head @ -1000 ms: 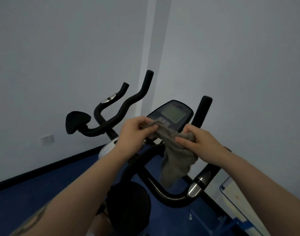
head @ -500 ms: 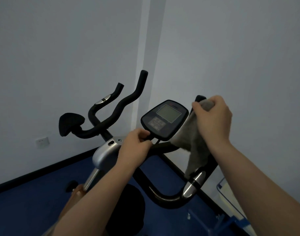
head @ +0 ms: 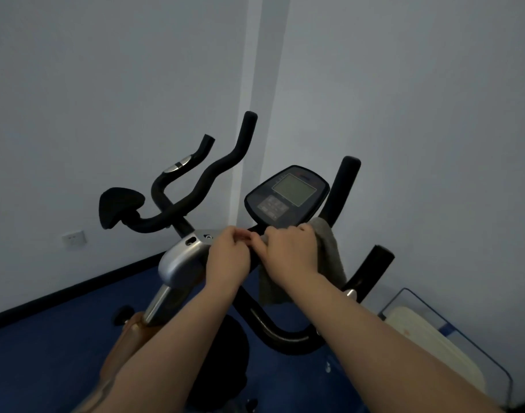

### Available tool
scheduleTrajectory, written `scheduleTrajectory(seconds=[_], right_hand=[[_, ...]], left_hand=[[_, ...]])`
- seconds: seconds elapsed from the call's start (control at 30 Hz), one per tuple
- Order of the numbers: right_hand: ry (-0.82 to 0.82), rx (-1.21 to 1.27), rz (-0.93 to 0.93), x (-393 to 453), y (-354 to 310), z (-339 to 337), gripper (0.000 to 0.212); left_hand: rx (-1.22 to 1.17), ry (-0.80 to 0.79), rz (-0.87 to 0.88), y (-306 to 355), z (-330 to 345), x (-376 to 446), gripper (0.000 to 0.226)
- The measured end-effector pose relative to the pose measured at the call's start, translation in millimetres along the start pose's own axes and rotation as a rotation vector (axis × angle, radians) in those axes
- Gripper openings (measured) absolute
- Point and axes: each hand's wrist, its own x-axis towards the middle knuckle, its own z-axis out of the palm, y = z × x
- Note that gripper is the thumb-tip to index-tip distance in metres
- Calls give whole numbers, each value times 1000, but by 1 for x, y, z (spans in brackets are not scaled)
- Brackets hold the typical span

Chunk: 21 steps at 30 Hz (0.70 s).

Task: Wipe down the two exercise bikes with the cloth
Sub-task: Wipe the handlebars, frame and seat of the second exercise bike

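Under the near bike's console point(head: 288, 195) I hold the cloth point(head: 329, 257) wrapped on the handlebar in my right hand point(head: 288, 254), my left hand point(head: 228, 257) gripping the bar beside it, so I judge wiping barely begun, the far bike point(head: 177, 201) untouched, walls close behind both.

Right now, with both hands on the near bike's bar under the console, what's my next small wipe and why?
Probably slide the right hand with the cloth rightward along the bar toward the upright grip. The cloth is bunched under the console, beside the left hand gripping the bar, so that stretch looks covered.
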Motion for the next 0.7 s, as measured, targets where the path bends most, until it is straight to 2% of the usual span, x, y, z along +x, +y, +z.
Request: scheduleTrajectory(seconds=[0.1,0.2,0.33,0.43,0.53,0.6,0.63,0.67,0.7], right_hand=[[178,479,131,-4,3,-3,41],[265,1113,461,3,10,-37,38],[489,1667,897,9,47,-87,37],[631,1944,962,3,84,-106,37],[629,2172,829,8,104,-107,49],[540,2225,646,20,103,-100,45],[492,2099,547,27,100,-94,39],[446,1831,423,34,100,-87,34],[408,1402,266,40,101,-77,32]], left_hand=[[9,-7,5,0,0,2,29],[-25,20,23,3,2,3,27],[-106,-1,89,28,16,10,28],[-122,21,132,50,32,21,32],[-57,10,163,62,53,30,30],[0,-23,157,62,68,33,25],[43,-41,141,61,75,34,24],[113,-52,115,58,80,35,22],[208,-50,88,54,84,35,21]])
